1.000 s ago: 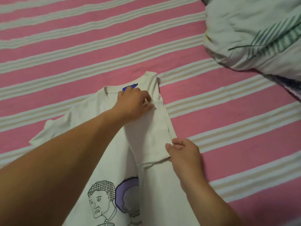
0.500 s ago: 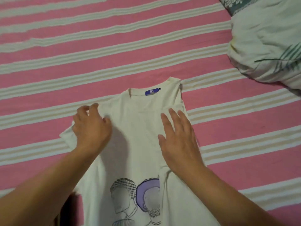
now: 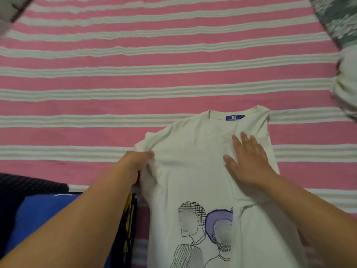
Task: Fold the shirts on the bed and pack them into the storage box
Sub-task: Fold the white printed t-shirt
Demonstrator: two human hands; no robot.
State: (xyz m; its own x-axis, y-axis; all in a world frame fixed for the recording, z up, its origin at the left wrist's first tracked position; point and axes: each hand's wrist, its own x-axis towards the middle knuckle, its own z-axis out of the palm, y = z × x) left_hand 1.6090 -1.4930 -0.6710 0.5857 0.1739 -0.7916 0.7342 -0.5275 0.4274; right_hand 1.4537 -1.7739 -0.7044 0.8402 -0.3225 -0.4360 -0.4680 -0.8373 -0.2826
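A cream T-shirt (image 3: 193,151) with line-drawn heads printed on it and a blue neck label lies on the pink striped bed (image 3: 135,60). Its right side is folded inward. My left hand (image 3: 139,159) grips the shirt's left sleeve and shoulder, bunching the cloth. My right hand (image 3: 247,159) lies flat with spread fingers on the folded right part, pressing it down. The storage box cannot be made out for certain.
At the lower left, beside the shirt, lie a blue cloth (image 3: 38,215) and a black item with yellow marks (image 3: 129,225). A dark textured thing (image 3: 23,184) sits above them. Bundled pale and green patterned bedding (image 3: 345,55) is at the right edge.
My left hand has closed on the left sleeve and gathered it toward the shirt's body. The right hand stays flat on the fold. The view has swung left, revealing the blue and black items.
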